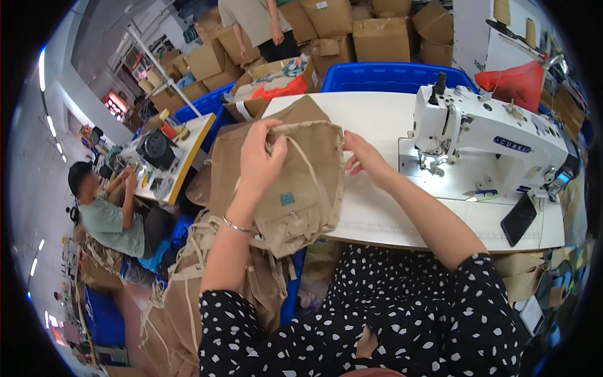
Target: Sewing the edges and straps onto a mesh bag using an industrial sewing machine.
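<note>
My left hand (262,151) grips the top hem of a beige canvas bag (301,201), which lies at the left end of the white sewing table (367,210), with straps and a small blue label on it. At the bag's upper right corner, my right hand (363,157) has its fingers bent but apart, the fingertips at or close to the edge; exact contact is unclear. Behind the bag lies more brown fabric (229,141). A white sewing machine (490,125) stands to the right of my right hand.
Beige pieces (179,314) hang at lower left. A phone (518,218) and snips (480,193) lie near the machine. A seated co-worker (116,223) works at another machine table at left. Blue bins (396,72), cardboard boxes (380,41) and a standing person (251,19) are behind the table.
</note>
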Demonstrator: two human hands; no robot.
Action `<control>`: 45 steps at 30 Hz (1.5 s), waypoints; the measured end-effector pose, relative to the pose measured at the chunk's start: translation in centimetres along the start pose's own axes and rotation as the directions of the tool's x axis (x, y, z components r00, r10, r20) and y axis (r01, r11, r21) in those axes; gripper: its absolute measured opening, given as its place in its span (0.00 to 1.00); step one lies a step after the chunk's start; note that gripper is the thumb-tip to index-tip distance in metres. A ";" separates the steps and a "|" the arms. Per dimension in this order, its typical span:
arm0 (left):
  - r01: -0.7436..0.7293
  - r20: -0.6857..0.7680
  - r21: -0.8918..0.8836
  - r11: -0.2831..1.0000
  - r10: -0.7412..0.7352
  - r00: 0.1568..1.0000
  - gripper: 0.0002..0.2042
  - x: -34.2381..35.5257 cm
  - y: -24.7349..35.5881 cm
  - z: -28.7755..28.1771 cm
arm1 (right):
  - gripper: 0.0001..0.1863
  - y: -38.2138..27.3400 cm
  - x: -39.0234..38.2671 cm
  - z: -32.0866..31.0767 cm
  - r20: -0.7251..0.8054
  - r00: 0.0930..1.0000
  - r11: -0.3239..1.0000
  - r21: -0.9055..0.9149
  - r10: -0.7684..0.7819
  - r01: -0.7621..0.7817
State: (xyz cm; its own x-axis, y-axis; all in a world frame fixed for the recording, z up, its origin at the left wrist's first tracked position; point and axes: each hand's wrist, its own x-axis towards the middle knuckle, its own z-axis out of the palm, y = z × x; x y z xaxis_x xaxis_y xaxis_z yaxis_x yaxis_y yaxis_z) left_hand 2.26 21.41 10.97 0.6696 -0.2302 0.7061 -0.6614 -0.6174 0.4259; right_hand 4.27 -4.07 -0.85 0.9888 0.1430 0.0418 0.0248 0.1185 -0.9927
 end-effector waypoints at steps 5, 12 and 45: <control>0.166 0.203 -0.341 0.925 -0.100 0.974 0.14 2.4 2.3 -0.9 | 0.31 0.5 -4.4 2.0 0.087 0.953 0.925 -0.280 0.291 -0.257; -0.094 0.355 0.168 0.981 0.029 0.934 0.21 5.0 6.8 -6.3 | 0.12 -1.3 -0.8 0.6 -0.001 0.950 0.934 0.182 0.313 -0.307; -0.574 0.821 -0.034 0.818 0.350 0.451 0.19 -13.1 8.8 7.6 | 0.20 -1.7 -7.1 4.6 0.680 0.377 -0.102 -0.553 -0.629 0.827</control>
State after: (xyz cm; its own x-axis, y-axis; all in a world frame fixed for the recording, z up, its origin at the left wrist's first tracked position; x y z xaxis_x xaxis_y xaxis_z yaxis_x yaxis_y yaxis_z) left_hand -9.75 13.28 1.18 0.3479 -0.9375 0.0024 -0.9368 -0.3477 -0.0378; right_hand -3.49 -0.77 1.09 0.2572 0.6475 0.7173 0.8963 -0.4374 0.0734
